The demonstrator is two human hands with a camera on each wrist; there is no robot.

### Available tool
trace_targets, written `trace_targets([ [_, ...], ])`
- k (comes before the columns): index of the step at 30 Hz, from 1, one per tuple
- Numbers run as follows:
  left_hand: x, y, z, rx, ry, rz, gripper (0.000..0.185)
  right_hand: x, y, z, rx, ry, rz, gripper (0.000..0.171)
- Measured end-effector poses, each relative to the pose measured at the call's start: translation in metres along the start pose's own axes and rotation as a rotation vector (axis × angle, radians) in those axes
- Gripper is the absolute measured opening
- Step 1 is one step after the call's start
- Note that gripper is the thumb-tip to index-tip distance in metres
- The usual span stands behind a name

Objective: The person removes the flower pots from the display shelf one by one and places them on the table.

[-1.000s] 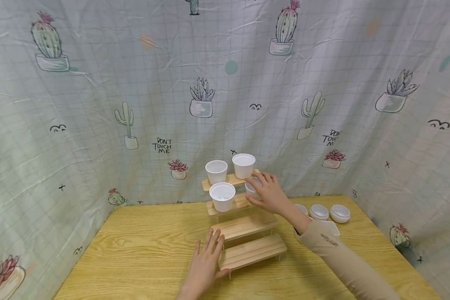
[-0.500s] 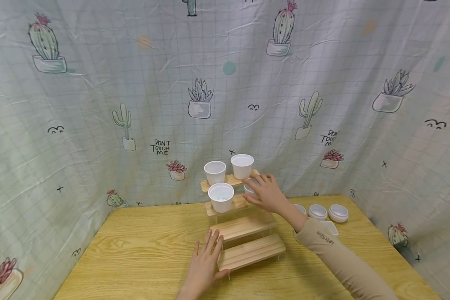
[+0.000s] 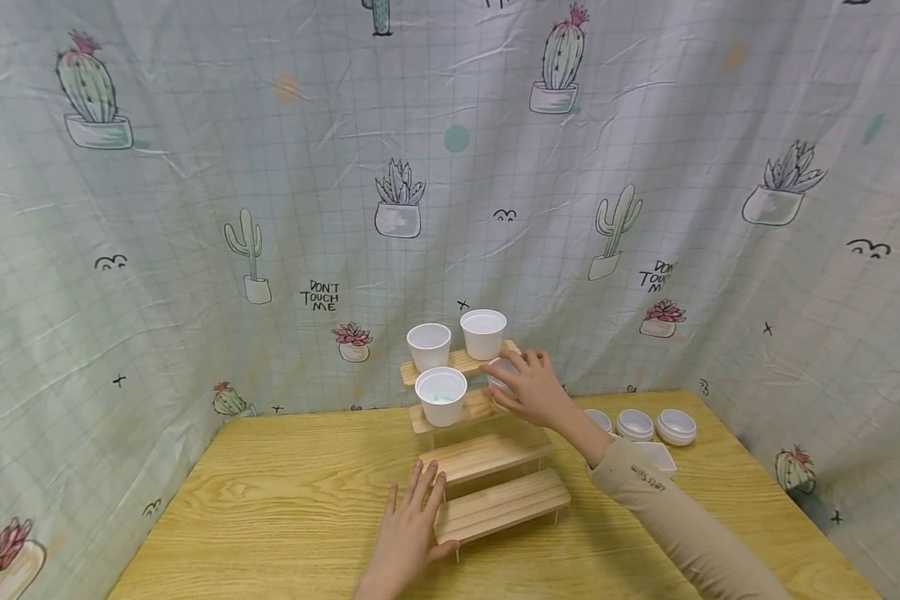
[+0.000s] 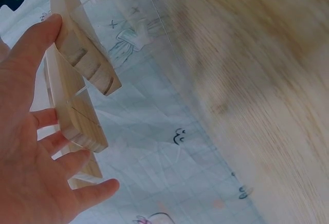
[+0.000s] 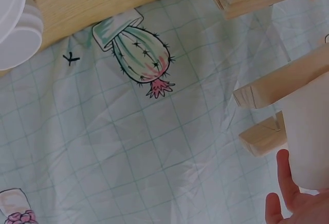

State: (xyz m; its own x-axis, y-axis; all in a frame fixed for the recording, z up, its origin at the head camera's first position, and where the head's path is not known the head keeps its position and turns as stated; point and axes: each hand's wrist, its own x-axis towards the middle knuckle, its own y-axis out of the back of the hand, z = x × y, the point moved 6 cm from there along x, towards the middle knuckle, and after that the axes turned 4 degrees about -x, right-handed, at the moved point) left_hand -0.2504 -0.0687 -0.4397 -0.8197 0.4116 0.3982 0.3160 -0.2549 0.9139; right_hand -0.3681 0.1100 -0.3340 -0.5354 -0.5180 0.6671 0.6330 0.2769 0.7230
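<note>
A small white plastic cup (image 3: 499,372) on the second-highest step of the tiered wooden riser (image 3: 495,503) is gripped by the curled fingers of the right hand (image 3: 537,390). The left hand (image 3: 412,523) is laid flat, fingers straight, against the lowest step. The three neighbouring white cups (image 3: 440,395) could be toppled if brushed by the wrist, being closely spaced.

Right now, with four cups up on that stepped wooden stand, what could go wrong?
The right hand grips a white cup close under the top-step cup; a bump might topple it. The tiered wooden stand has thin legs and only the left hand steadies it, so it may tip.
</note>
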Motion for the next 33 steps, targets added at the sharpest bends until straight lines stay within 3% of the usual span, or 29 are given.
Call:
trace_targets([
  [18, 0.0, -0.001, 0.0, 0.02, -0.012, 0.016, 0.088, -0.009, 0.011, -0.001, -0.02, 0.037, 0.06, 0.034],
  [28, -0.001, -0.001, 0.0, 0.023, -0.006, 0.011, 0.089, -0.018, 0.015, -0.001, -0.005, 0.027, 0.036, 0.037],
  [33, -0.001, -0.001, 0.0, 0.022, -0.006, 0.017, 0.089, -0.022, 0.02, -0.004, 0.005, 0.047, 0.074, 0.038],
])
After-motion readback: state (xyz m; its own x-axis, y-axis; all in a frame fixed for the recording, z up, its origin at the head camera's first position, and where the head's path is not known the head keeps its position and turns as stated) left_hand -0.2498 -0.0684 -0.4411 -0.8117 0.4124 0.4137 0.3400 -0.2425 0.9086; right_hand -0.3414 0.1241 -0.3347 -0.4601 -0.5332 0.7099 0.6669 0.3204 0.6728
